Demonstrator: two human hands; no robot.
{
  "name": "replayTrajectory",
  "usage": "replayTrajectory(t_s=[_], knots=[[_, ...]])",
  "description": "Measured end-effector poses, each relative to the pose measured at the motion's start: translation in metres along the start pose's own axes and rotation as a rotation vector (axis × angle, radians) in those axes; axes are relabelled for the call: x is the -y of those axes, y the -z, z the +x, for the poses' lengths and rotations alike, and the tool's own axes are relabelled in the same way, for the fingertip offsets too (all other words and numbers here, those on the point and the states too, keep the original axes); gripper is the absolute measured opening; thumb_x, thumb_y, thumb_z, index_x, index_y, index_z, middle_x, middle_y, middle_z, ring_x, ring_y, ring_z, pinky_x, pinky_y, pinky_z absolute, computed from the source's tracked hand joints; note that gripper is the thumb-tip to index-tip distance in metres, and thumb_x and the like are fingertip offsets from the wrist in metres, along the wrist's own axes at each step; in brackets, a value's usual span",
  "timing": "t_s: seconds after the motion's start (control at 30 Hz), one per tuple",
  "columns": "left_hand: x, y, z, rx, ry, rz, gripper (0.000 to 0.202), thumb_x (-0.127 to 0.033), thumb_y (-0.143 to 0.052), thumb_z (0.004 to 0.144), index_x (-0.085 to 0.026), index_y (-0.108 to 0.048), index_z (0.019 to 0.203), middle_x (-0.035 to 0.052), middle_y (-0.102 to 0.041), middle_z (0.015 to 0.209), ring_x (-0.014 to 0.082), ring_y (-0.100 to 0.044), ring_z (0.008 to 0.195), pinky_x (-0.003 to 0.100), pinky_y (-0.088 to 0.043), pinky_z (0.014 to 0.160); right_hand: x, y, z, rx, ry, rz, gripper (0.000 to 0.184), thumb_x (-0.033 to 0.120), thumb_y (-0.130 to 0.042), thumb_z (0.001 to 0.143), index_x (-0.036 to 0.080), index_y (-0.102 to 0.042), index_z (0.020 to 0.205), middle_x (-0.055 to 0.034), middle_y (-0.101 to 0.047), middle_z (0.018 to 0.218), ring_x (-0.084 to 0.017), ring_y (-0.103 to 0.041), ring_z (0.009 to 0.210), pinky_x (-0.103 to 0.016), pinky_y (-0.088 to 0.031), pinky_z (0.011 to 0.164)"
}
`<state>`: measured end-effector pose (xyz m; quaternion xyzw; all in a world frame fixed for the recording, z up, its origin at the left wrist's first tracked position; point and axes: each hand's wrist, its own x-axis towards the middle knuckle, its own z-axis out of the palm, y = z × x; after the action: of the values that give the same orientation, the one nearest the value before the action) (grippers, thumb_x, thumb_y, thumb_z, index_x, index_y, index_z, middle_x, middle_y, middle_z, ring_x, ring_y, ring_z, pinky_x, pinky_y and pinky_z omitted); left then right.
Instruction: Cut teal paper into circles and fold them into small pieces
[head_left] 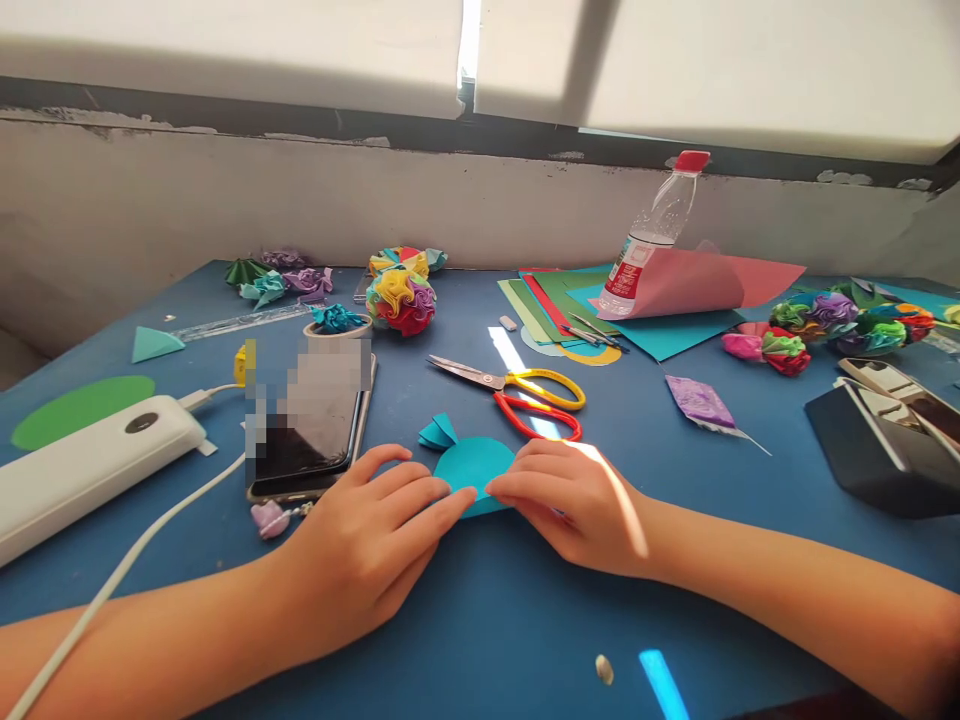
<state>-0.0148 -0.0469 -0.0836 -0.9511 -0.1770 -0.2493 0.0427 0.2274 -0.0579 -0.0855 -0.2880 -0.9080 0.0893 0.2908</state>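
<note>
A round piece of turquoise paper [474,462] lies on the blue table between my two hands. At its lower left edge, my left hand [390,530] pinches the paper between index finger and thumb, the thumb mostly hidden. My right hand [574,500] grips the right edge with its fingertips, close to the left fingertips. A small folded turquoise paper piece [439,431] sits just behind the circle, on its left. Beyond my right hand lie scissors [502,385] with one yellow and one red handle, their blades parted and pointing left.
Left of my hands are a phone [319,420], a white power bank [112,460] with a cable, and a green paper oval [82,412]. Behind stand folded paper balls [403,300], coloured sheets [660,335] and a tilted bottle [652,240]. A black box [877,450] is at right.
</note>
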Motion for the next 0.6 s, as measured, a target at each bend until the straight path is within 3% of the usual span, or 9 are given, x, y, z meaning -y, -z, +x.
replayTrajectory(t_s=[0.27, 0.47, 0.6], knots=[[-0.0002, 0.0010, 0.0028, 0.002, 0.006, -0.023, 0.034, -0.007, -0.050, 0.084, -0.012, -0.056, 0.117, 0.0088, -0.069, 0.096, 0.0187, -0.063, 0.084, 0.037, -0.046, 0.080, -0.0013, -0.0008, 0.0002, -0.013, -0.005, -0.028, 0.019, 0.011, -0.044, 0.089, 0.013, -0.059, 0.100, -0.0072, -0.062, 0.076, -0.015, -0.054, 0.070, -0.026, -0.045, 0.061], [-0.0048, 0.0041, -0.0032, -0.008, -0.198, -0.030, 0.031, -0.010, -0.045, 0.086, -0.010, -0.059, 0.115, 0.0123, -0.066, 0.115, 0.0252, -0.058, 0.109, 0.041, -0.046, 0.092, -0.0035, -0.0031, -0.0003, -0.023, -0.012, -0.010, 0.018, 0.011, -0.044, 0.089, 0.012, -0.059, 0.100, -0.0081, -0.063, 0.078, -0.015, -0.054, 0.073, -0.026, -0.046, 0.063], [-0.0060, 0.0054, -0.0001, 0.058, -0.193, -0.039, 0.032, -0.010, -0.045, 0.087, -0.006, -0.060, 0.115, 0.0138, -0.066, 0.116, 0.0254, -0.060, 0.108, 0.038, -0.051, 0.089, -0.0028, -0.0026, 0.0008, -0.022, 0.008, -0.068, 0.017, 0.013, -0.044, 0.090, 0.013, -0.059, 0.098, -0.0076, -0.063, 0.078, -0.015, -0.054, 0.072, -0.026, -0.045, 0.063]])
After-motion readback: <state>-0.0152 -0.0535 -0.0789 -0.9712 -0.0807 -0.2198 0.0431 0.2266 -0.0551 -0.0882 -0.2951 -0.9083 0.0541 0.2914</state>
